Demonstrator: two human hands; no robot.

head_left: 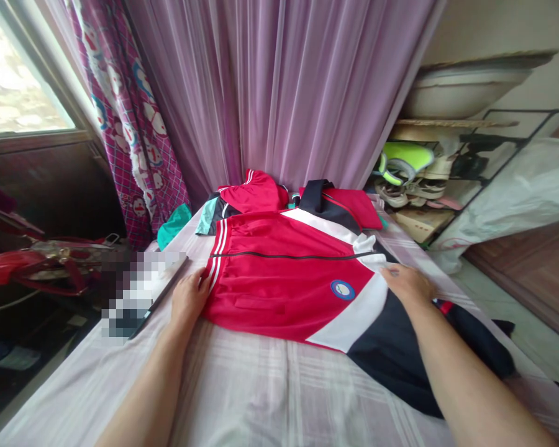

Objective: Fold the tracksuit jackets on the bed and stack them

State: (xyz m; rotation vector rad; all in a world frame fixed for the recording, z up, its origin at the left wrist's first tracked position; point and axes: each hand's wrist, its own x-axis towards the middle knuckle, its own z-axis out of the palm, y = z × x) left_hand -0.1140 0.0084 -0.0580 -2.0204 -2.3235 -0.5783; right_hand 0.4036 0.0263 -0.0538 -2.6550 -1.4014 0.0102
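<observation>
A red, white and black sports jacket (279, 279) lies spread flat on a bed with a pale checked sheet (242, 385). A round blue badge (342, 290) sits on its chest. My left hand (189, 297) grips the jacket's left edge by the white stripes, fingers curled on the cloth. My right hand (407, 282) rests on the white and black part at the jacket's right side, fingers bent and pinching the fabric.
More red and black clothes (261, 192) are piled at the far end of the bed, with a teal garment (174, 226) beside them. A blurred flat object (140, 292) lies left of my left hand. Purple curtains hang behind; a shoe rack (423, 180) stands at the right.
</observation>
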